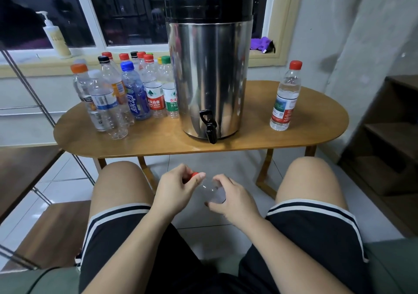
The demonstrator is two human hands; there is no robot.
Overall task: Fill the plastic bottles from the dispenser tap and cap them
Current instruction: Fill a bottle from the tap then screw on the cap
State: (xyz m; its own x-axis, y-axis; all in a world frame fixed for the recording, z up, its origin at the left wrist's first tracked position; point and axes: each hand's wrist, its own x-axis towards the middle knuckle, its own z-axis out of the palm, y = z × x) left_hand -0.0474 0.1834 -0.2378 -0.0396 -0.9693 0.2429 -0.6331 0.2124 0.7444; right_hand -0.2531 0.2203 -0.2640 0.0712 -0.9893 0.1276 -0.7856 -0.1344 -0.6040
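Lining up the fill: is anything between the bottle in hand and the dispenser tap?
Nothing visible: only bare table front and open air lie between the tap and the bottle. The red cap is on its neck, pinched by the left hand.

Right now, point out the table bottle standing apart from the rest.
The red-capped bottle right of the dispenser, alone at that end of the table; the other bottles crowd together on the dispenser's left.
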